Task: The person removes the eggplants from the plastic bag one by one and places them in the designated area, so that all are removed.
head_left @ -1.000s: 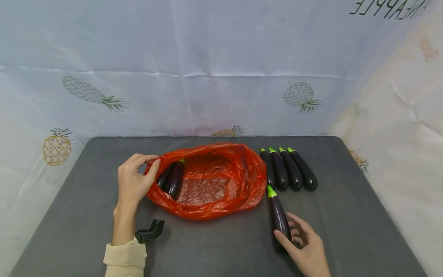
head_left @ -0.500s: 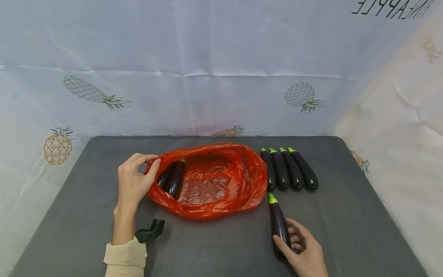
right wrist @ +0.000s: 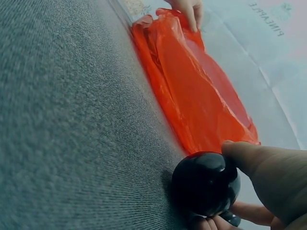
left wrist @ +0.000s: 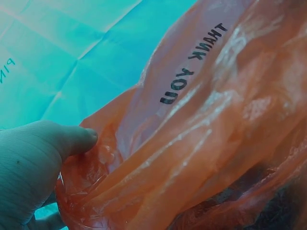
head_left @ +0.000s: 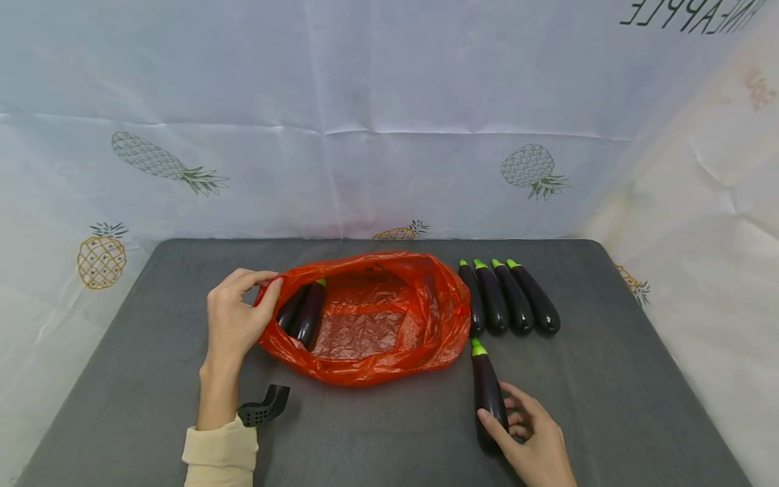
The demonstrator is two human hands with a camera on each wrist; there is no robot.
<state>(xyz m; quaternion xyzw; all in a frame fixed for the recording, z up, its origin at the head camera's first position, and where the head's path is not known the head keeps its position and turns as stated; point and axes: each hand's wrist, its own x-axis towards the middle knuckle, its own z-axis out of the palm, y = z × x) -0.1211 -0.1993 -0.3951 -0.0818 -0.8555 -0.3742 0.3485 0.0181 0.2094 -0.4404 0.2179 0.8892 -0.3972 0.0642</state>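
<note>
A red plastic bag (head_left: pixel 365 372) lies with its mouth spread wide in the middle of the table. My left hand (head_left: pixel 234 318) pinches its left rim between thumb and fingers; the left wrist view shows the thumb (left wrist: pixel 79 140) pressed on the film. Inside the bag, at its left end, lie two eggplants (head_left: pixel 310 312). To the right of the bag, my right hand (head_left: pixel 532 433) holds another eggplant (head_left: pixel 487 392) by its thick end, thumb on one side and fingers on the other. Its green stem points away toward the bag's right edge.
Several more eggplants (head_left: pixel 511 297) lie side by side just right of the bag, stems to the back. A black wrist-mounted piece (head_left: pixel 265 407) juts from the left wrist over the grey table (head_left: pixel 365 439). A pineapple-print cloth (head_left: pixel 389 169) hangs behind.
My right hand has drawn the eggplant slightly toward the front edge, so its stem has moved back from the row. The left hand and bag have stayed put.
</note>
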